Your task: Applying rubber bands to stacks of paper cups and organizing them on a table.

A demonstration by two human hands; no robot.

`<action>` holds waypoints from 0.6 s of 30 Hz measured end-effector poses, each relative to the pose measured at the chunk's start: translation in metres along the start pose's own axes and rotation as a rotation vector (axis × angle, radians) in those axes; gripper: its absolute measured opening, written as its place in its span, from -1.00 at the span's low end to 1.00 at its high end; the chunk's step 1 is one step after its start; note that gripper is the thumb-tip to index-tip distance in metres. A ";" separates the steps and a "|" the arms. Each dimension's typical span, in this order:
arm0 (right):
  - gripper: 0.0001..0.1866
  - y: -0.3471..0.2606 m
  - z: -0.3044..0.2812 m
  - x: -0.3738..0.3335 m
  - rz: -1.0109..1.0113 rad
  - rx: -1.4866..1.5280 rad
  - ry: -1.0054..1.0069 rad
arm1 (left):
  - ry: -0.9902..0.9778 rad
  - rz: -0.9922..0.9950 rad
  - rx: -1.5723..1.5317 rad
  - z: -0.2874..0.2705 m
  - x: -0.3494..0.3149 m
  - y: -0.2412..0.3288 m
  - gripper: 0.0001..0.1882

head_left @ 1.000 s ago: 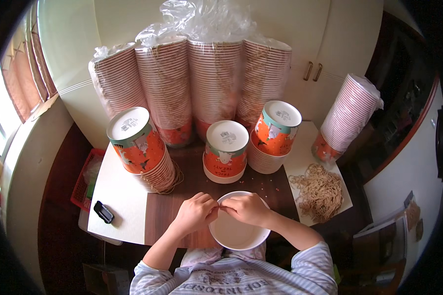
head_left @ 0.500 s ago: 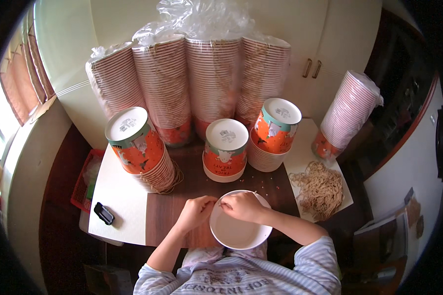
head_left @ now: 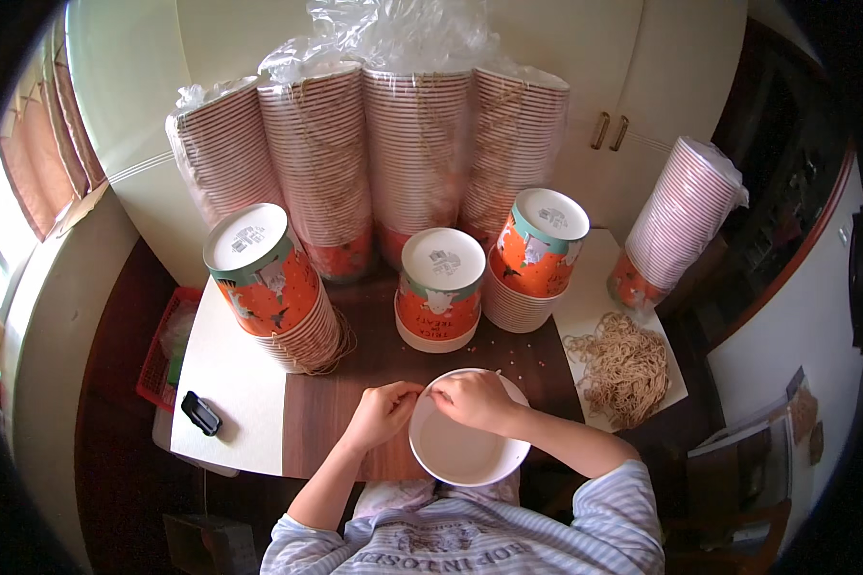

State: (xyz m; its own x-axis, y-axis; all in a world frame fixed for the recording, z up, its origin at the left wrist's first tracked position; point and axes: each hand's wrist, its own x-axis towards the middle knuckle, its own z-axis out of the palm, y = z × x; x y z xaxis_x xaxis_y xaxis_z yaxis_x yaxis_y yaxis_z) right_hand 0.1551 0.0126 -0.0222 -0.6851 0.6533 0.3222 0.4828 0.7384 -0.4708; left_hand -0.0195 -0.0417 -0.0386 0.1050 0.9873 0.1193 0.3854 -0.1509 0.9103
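Note:
A white-lined paper bucket (head_left: 465,455) sits at the table's near edge by my lap, its open mouth facing up toward me. Outside its left rim, my left hand (head_left: 384,414) is closed with thumb and finger pinched together. My right hand (head_left: 477,401) reaches over the mouth, fingers pinched just inside the same rim, close to the left fingertips. Whatever is between the fingers is too small to make out. A short beige bit of string (head_left: 498,373) shows at the far rim. On the right lies a loose heap of beige strings (head_left: 623,369).
Upside-down orange buckets stand in a left stack (head_left: 268,297), a middle stack (head_left: 439,287) and a right stack (head_left: 537,259). Tall plastic-wrapped bucket stacks (head_left: 417,153) line the back; another wrapped stack (head_left: 681,216) leans at right. A small black case (head_left: 200,413) lies left.
My hands stay pinched at the bucket's left rim with hardly any movement. The view has shifted very slightly.

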 end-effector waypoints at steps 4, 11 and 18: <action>-0.86 0.000 0.000 0.000 0.007 -0.006 0.008 | -0.001 0.004 0.003 0.001 0.001 -0.002 -0.81; -0.85 0.001 0.004 0.000 0.000 -0.012 0.013 | -0.025 0.047 -0.026 0.001 0.003 -0.007 -0.81; -0.84 -0.003 0.001 0.000 0.015 -0.017 -0.024 | -0.104 0.175 0.074 -0.005 0.009 -0.010 -0.77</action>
State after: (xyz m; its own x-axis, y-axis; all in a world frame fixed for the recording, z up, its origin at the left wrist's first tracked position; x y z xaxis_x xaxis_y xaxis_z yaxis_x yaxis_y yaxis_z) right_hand 0.1527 0.0104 -0.0217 -0.6906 0.6602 0.2954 0.5018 0.7315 -0.4617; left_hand -0.0271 -0.0307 -0.0444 0.2686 0.9359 0.2280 0.4186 -0.3266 0.8474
